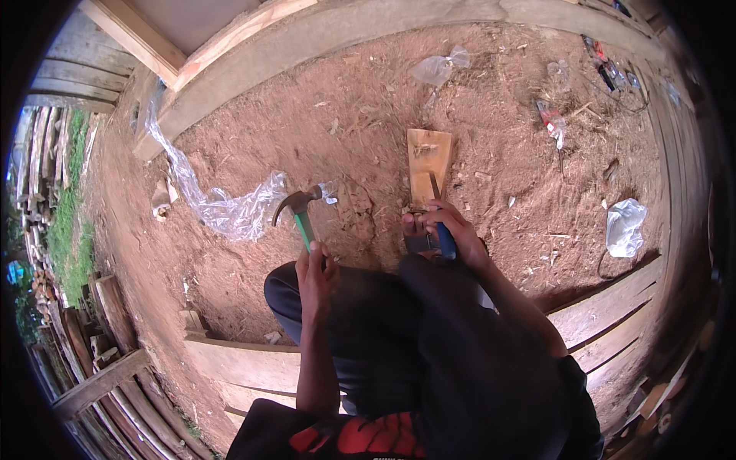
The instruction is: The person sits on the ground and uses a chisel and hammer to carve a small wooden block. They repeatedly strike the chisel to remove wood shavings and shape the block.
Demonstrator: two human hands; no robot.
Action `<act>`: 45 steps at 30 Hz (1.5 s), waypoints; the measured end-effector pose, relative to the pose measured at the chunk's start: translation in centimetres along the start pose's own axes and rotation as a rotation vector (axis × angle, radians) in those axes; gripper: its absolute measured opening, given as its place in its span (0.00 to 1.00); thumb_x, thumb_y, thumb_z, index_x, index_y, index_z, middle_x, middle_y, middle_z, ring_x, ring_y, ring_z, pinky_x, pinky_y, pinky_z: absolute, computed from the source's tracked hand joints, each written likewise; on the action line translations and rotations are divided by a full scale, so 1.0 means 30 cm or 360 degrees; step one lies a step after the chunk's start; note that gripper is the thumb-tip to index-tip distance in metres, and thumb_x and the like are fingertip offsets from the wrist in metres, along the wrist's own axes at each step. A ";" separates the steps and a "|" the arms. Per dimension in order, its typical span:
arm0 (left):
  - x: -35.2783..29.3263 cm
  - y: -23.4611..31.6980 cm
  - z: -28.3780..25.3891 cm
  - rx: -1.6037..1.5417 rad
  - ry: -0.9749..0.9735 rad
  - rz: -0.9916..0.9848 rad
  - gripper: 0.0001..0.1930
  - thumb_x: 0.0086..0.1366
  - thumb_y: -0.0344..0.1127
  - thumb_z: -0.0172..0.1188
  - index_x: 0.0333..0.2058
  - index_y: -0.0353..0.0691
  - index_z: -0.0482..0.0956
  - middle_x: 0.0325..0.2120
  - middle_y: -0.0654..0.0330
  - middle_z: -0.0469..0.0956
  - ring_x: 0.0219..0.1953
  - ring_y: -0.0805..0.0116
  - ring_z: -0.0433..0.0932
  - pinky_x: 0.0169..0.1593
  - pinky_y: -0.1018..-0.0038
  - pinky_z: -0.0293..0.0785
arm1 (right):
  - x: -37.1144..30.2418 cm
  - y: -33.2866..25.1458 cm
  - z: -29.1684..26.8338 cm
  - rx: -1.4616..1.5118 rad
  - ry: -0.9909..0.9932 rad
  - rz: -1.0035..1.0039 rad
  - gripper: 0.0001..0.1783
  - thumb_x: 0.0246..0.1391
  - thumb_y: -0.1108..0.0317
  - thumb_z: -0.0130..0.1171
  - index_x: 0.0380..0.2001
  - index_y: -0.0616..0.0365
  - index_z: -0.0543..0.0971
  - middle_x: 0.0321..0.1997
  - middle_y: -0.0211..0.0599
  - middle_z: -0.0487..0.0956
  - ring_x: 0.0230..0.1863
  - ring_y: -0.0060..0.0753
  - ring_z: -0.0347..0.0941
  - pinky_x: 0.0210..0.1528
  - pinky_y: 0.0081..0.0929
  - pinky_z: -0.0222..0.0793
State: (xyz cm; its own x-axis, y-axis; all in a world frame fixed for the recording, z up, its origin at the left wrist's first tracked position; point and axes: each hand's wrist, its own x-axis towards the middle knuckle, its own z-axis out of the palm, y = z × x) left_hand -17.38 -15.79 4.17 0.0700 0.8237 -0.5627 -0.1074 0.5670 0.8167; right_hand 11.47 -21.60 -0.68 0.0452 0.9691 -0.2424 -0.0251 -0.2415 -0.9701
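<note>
My left hand (316, 277) is wrapped round the green handle of a claw hammer (303, 218), held upright beside my left knee with its dark head raised. In my right hand (458, 228) is a chisel (446, 242) with a blue handle. Its narrow dark blade points away from me over the near part of a light wooden board (429, 153). Whether the tip touches the wood I cannot tell. The board lies on the ground in front of my foot (412, 228), which is partly covered by my right hand.
Crumpled clear plastic sheeting (230, 211) stretches along the left. Plastic bags lie at the back (442, 69) and right (625, 228). A red-and-black corded tool (602, 65) is at the far right. Wooden planks (245, 364) are behind my legs; a timber frame (142, 38) stands far left.
</note>
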 end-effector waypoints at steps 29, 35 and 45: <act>-0.142 0.073 0.076 0.1313 -0.0642 0.1079 0.16 0.69 0.45 0.58 0.38 0.34 0.74 0.21 0.53 0.74 0.22 0.55 0.78 0.26 0.65 0.73 | 0.233 -0.049 -0.002 -0.0328 -0.0101 -0.0618 0.13 0.52 0.72 0.65 0.30 0.60 0.69 0.28 0.39 0.69 0.29 0.37 0.68 0.35 0.34 0.66; -0.088 0.088 0.109 0.1608 -0.1097 0.1537 0.14 0.63 0.38 0.64 0.39 0.35 0.73 0.22 0.53 0.74 0.24 0.51 0.79 0.27 0.60 0.75 | 0.223 -0.058 0.009 -0.0354 -0.0066 -0.0574 0.14 0.52 0.74 0.65 0.29 0.59 0.67 0.26 0.36 0.68 0.26 0.35 0.68 0.32 0.35 0.66; -0.027 0.081 0.139 0.1877 -0.1099 0.1560 0.14 0.63 0.40 0.64 0.36 0.37 0.72 0.24 0.55 0.74 0.24 0.56 0.79 0.24 0.63 0.74 | 0.229 -0.076 0.022 -0.0473 0.0048 -0.0747 0.15 0.54 0.77 0.64 0.27 0.58 0.65 0.24 0.39 0.69 0.24 0.41 0.69 0.29 0.36 0.65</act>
State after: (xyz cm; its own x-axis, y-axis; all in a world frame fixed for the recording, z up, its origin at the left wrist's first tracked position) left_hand -13.58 -15.05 7.14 0.8576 0.5084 0.0774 0.3563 -0.6960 0.6234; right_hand 11.17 -14.36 -0.11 0.0126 0.9753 0.2205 0.2872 0.2077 -0.9351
